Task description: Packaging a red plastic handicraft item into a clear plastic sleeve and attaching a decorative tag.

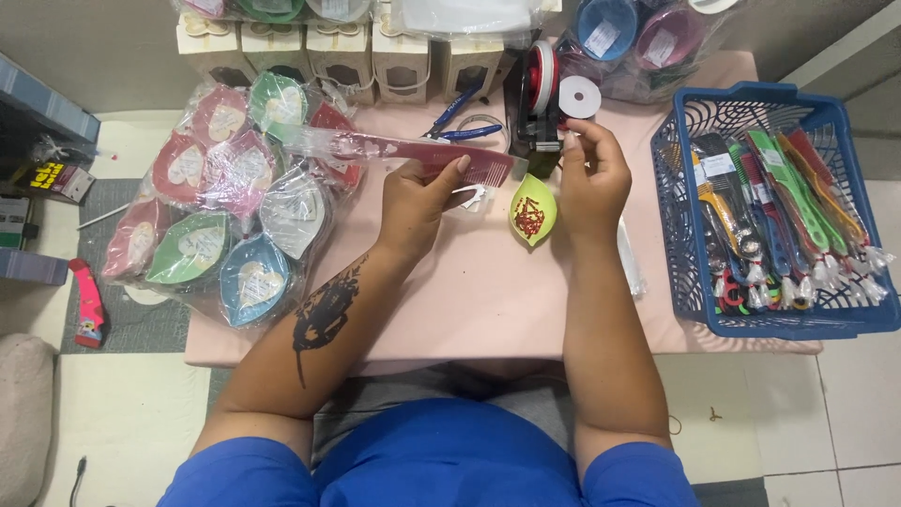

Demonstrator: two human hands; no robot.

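My left hand grips a dark red comb in a clear plastic sleeve, holding it level over the pink table. My right hand reaches to the black and red tape dispenser at the back, fingertips pinched at its blade end. Whether a strip of tape is between the fingers is too small to tell. A small yellow-green leaf-shaped dish with tiny red pieces sits between my two hands.
A blue basket of several wrapped combs stands at the right. Several wrapped leaf-shaped dishes pile at the left. Blue-handled pliers, cream boxes and bagged bowls line the back edge.
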